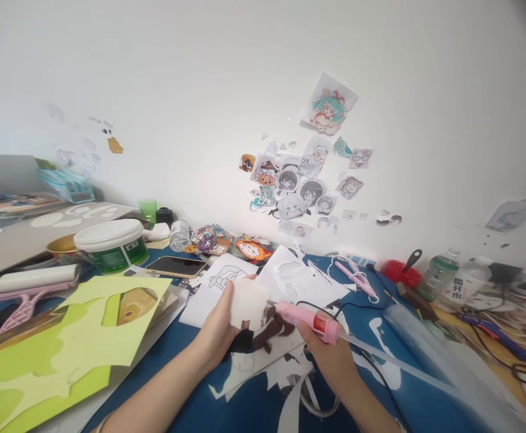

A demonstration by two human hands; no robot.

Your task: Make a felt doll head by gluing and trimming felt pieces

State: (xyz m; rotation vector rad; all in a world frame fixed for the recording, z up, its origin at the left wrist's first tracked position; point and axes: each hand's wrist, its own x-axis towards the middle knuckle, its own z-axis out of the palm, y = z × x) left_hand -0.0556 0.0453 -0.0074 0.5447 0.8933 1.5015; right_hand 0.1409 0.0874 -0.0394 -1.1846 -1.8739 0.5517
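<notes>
My left hand [220,322] holds a cream-white cutout piece [249,300] by its left edge, thumb on top. In my right hand [324,346] is a pink hot glue gun [310,319], with a long clear glue stick [393,358] sticking out of its back. The gun's nozzle points left and lies close to the right edge of the cutout; whether it touches I cannot tell. Dark brown and black cut pieces [274,331] sit just below the cutout. A sheet with a line drawing [224,273] lies behind my left hand.
Yellow-green cut sheets [82,331], a pink-handled roller [37,282], a white-lidded tub [109,240] and a phone [176,266] are at left. Paper scraps [285,367] lie in front. A second pink tool [357,279], a red dish [401,273] and bottles [468,279] stand at right.
</notes>
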